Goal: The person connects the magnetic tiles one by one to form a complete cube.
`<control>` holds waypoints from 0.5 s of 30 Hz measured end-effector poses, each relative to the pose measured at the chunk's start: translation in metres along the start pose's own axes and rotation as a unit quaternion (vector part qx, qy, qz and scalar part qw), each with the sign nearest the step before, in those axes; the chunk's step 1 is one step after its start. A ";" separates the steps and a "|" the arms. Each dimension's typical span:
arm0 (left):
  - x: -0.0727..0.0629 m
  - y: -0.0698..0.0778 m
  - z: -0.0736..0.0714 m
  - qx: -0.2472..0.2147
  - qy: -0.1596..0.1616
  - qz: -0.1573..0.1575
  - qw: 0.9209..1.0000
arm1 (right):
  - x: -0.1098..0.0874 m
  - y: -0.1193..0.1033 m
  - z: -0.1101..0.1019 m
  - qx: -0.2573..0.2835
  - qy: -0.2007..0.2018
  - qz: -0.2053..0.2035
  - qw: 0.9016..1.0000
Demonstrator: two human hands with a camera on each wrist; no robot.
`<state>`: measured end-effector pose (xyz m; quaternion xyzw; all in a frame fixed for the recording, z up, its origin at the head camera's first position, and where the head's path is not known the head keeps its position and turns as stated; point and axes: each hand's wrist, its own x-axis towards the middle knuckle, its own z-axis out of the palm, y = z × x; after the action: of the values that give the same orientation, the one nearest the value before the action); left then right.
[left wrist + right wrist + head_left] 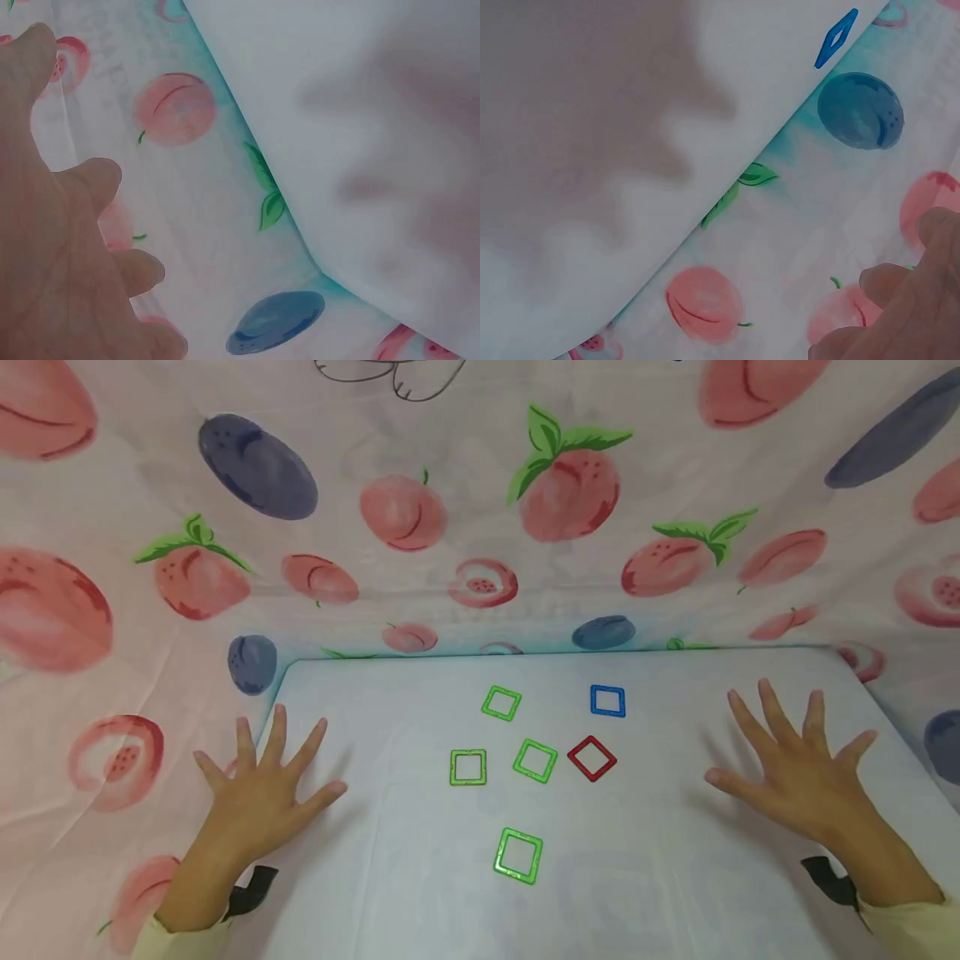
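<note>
Both hands are held over the sides of a white table (420, 893), fingers spread and straight, holding nothing. The left hand (258, 802) is at the left edge, the right hand (802, 777) toward the right edge. Between them lie flat, hollow square frames. A green square frame (468, 751) is nearest the left hand. Another green frame (517, 762) lies beside a red square frame (581, 768), which is turned like a diamond. Farther back are a green frame (501, 716) and a blue square frame (608, 715). One more green frame (507, 831) lies closer to the front.
A cloth (330, 518) printed with peaches and dark blue fruit hangs behind the table and along its sides. The table's back edge (555, 653) meets this cloth. A black strap (251, 891) shows at the left wrist, and another strap (831, 881) at the right.
</note>
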<state>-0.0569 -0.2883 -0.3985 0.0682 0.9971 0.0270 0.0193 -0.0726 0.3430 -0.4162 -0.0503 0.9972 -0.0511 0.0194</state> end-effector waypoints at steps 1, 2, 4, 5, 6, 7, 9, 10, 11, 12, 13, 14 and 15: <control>0.000 0.000 0.001 0.001 -0.001 0.000 1.000 | 0.000 -0.001 0.000 -0.001 0.000 0.000 1.000; -0.001 0.000 0.001 0.002 -0.003 0.000 1.000 | 0.000 -0.001 0.000 -0.003 0.001 0.001 1.000; -0.002 0.001 0.003 0.002 -0.007 0.001 1.000 | 0.000 -0.003 0.001 -0.008 0.002 0.001 1.000; -0.002 0.002 0.004 0.003 -0.008 0.003 1.000 | 0.000 -0.004 0.001 -0.010 0.001 0.001 1.000; -0.003 0.004 0.005 0.004 -0.008 0.006 1.000 | 0.001 -0.005 0.001 -0.011 0.000 0.000 1.000; -0.003 0.007 0.007 0.004 -0.007 0.010 1.000 | 0.002 -0.007 0.001 -0.010 -0.001 -0.001 1.000; -0.004 0.013 0.010 0.001 -0.003 0.020 1.000 | 0.003 -0.012 0.003 -0.005 -0.007 -0.002 1.000; -0.005 0.017 0.011 0.001 0.000 0.027 1.000 | 0.004 -0.015 0.004 0.000 -0.012 -0.004 1.000; -0.005 0.021 0.013 -0.002 0.003 0.033 0.999 | 0.005 -0.019 0.005 0.007 -0.016 -0.006 1.000; -0.006 0.026 0.014 -0.006 0.005 0.039 0.999 | 0.005 -0.024 0.006 0.016 -0.019 -0.010 1.000; -0.007 0.031 0.016 -0.012 0.006 0.044 0.999 | 0.006 -0.029 0.008 0.024 -0.020 -0.014 0.999; -0.008 0.035 0.017 -0.018 0.007 0.048 0.999 | 0.007 -0.034 0.010 0.032 -0.025 -0.019 0.999; -0.009 0.040 0.018 -0.023 0.009 0.053 0.998 | 0.008 -0.040 0.012 0.040 -0.031 -0.023 0.998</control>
<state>-0.0418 -0.2494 -0.4135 0.1207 0.9913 0.0513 0.0102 -0.0762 0.3019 -0.4240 -0.0742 0.9919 -0.0899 0.0510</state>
